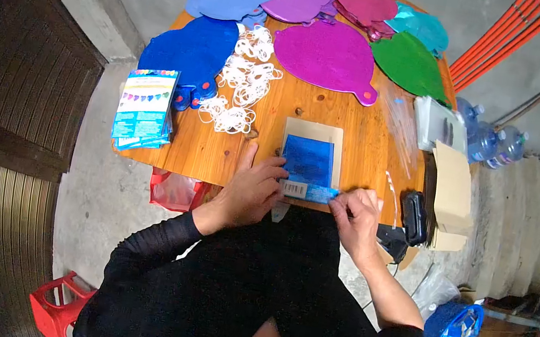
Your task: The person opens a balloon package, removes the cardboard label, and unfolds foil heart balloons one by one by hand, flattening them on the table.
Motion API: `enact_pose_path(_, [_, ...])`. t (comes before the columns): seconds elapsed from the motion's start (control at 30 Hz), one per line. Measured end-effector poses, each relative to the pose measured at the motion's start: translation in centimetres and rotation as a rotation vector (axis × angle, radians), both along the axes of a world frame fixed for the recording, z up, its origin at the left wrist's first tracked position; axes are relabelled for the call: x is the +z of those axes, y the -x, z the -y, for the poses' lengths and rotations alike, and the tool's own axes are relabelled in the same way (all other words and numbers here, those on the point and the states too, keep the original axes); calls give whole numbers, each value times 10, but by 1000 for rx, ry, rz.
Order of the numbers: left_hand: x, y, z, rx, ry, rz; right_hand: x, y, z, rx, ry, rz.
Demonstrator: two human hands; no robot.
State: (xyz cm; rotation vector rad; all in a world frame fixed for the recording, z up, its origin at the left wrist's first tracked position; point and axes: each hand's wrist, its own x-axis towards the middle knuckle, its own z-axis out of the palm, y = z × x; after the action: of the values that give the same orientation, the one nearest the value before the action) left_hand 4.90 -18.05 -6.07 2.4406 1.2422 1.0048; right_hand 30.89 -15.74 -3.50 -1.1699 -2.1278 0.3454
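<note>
Close to the table's front edge lies a beige card [315,131], with a folded dark blue foil piece [308,159] on it. Along the bottom of the foil runs a blue printed strip [320,194] with a barcode on white. My left hand [252,190] rests at the left side of the foil and strip, thumb apart from the fingers. At the strip's right end, my right hand [356,219] pinches the corner between thumb and fingers. A stack of printed cards [144,108] sits at the table's left corner.
Flat foil balloons lie in piles: dark blue [185,54], magenta [324,56], green [412,64] and others behind. White string loops [249,79] lie between. Clear thin tubes [398,129], plastic sleeves [440,125], beige cards [452,188] and a black object [414,217] line the right side.
</note>
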Motion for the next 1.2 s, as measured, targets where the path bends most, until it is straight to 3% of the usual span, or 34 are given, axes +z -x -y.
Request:
enact_pose_path(0.23, [2, -18, -3, 180, 3, 113, 2, 11, -6, -128, 113, 57])
enact_pose_path(0.53, [8, -25, 1, 365, 117, 117, 5, 19, -21, -196, 69, 295])
enact_pose_path(0.93, [11, -23, 0, 362, -22, 74, 6, 28, -34, -256, 55, 501])
enact_pose_path(1.03, [6, -19, -1, 336, -47, 35, 1, 29, -32, -256, -121, 552])
enact_pose_path(1.2, [5, -18, -2, 349, -53, 46, 9, 28, -34, -249, -5, 557])
